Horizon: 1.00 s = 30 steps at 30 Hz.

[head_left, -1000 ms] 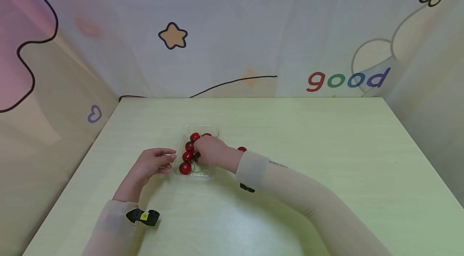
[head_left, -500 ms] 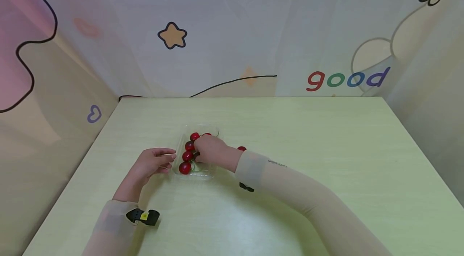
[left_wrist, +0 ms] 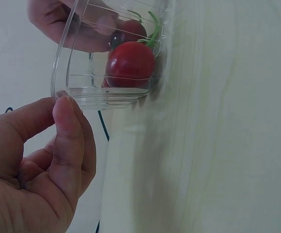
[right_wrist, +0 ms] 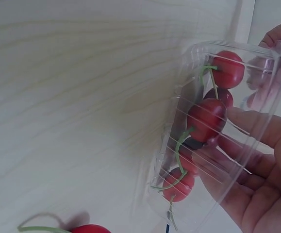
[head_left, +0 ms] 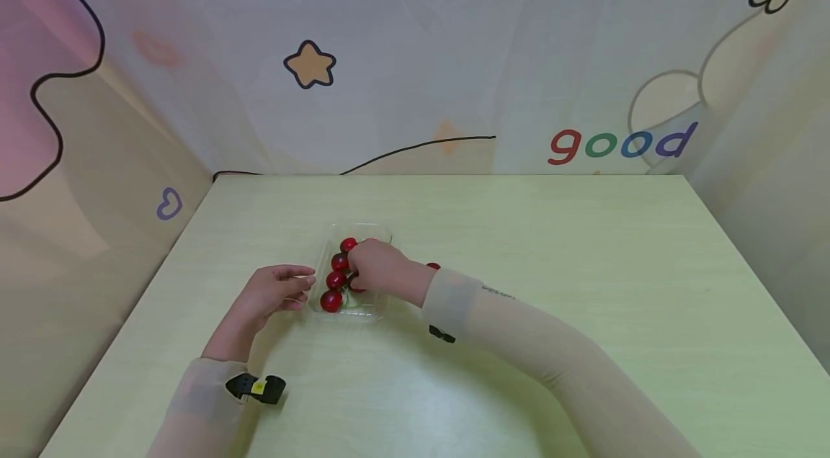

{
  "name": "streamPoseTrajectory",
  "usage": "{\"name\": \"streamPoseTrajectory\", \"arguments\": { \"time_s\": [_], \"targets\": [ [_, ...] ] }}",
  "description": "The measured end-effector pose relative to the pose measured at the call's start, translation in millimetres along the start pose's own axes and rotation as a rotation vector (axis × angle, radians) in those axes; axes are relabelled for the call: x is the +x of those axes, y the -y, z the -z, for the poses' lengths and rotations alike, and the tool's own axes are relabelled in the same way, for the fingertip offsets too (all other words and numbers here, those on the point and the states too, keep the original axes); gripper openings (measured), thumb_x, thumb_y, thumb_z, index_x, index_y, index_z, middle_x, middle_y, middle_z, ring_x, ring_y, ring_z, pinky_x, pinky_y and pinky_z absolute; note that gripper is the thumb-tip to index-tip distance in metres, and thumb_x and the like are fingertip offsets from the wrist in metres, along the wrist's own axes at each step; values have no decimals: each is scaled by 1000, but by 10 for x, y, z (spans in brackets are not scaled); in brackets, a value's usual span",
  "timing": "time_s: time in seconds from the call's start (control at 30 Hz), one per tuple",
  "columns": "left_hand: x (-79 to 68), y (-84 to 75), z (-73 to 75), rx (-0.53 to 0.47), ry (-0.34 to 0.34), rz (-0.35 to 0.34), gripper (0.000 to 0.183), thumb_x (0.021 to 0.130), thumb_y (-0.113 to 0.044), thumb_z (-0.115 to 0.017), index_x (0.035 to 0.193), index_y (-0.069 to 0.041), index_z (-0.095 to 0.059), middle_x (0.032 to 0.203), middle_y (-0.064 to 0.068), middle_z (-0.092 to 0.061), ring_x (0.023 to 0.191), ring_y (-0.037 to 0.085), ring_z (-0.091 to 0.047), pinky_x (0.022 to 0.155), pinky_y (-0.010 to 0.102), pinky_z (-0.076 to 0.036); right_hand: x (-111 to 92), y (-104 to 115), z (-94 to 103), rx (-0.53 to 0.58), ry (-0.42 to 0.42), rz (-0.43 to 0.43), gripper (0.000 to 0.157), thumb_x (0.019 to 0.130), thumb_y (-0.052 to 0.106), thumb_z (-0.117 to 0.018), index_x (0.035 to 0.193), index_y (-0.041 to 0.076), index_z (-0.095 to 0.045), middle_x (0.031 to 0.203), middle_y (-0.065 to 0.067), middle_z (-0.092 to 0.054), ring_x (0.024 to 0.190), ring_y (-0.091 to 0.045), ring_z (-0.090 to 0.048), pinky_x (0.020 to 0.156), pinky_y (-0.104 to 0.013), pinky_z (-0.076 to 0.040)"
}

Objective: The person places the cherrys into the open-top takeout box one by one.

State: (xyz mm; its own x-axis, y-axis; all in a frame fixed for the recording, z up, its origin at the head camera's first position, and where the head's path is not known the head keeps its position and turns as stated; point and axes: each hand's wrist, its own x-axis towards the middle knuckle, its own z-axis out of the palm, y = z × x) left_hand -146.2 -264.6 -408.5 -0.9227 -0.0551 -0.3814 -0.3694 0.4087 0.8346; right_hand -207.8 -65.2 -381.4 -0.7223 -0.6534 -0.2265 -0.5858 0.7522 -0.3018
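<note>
A clear plastic box (head_left: pixel 363 317) stands on the table, with a row of red cherries (head_left: pixel 336 280) along its left side. My left hand (head_left: pixel 275 290) pinches the box's rim at a near corner between thumb and fingers, as the left wrist view shows. My right hand (head_left: pixel 378 267) reaches down into the box. In the right wrist view its thumb and fingers pinch a dark-red cherry (right_wrist: pixel 207 119) with a green stem, seen through the clear wall. The right hand hides part of the box's far right side in the head view.
One loose cherry (head_left: pixel 433 266) lies on the table (head_left: pixel 551 242) right of the box, partly behind the right wrist. Its stem shows in the right wrist view. A printed cloth (head_left: pixel 415 69) hangs behind the table and along its sides.
My right hand has shifted very slightly, covering the cherry at the back of the box; some red now shows below its fingers. My left hand has stayed at the rim.
</note>
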Motion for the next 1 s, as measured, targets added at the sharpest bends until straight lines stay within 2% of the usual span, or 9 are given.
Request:
{"name": "streamPoseTrajectory", "arguments": {
  "time_s": [0.23,0.47,0.67,0.77,0.87,1.0],
  "targets": [
    [-16,-6,-2,-5,2,8,43,103,-18,-61,137,7,-58,98,6,-70,75,10,-61,67,18,-58,-33,-44,66,64,-16,15,26,99,23,-68,77,11,-64,67,4,-52,62,-8,-44,56,-16,-35],
    [5,8,-1,5,-1,5,43,103,-19,-61,137,7,-58,99,7,-70,75,11,-62,67,18,-58,-125,-123,182,173,-56,6,23,101,25,-65,83,11,-66,71,4,-55,67,-10,-48,59,-18,-37],
    [-5,5,1,5,0,5,43,103,-19,-61,137,8,-58,98,7,-70,75,11,-62,67,18,-58,-228,-213,256,227,-73,95,18,102,22,-64,92,8,-71,75,2,-57,72,-12,-49,64,-19,-39],
    [-16,3,7,2,1,1,43,103,-18,-61,137,8,-57,98,7,-71,74,10,-62,66,19,-58,-291,-261,301,245,-85,136,18,102,20,-63,100,6,-74,83,0,-65,76,-13,-52,69,-20,-41],
    [-14,6,4,3,-1,-1,42,103,-17,-60,137,8,-57,99,8,-71,75,10,-62,67,19,-58,-365,-317,339,230,-107,152,20,102,19,-62,108,6,-75,100,-4,-74,86,-16,-60,80,-25,-51],
    [-19,-3,1,3,-2,-1,42,103,-18,-60,137,8,-57,100,8,-71,74,10,-62,67,19,-58,-484,-399,357,206,-134,144,24,102,20,-62,116,5,-74,116,-8,-75,103,-22,-67,96,-35,-55]
  ]
}}
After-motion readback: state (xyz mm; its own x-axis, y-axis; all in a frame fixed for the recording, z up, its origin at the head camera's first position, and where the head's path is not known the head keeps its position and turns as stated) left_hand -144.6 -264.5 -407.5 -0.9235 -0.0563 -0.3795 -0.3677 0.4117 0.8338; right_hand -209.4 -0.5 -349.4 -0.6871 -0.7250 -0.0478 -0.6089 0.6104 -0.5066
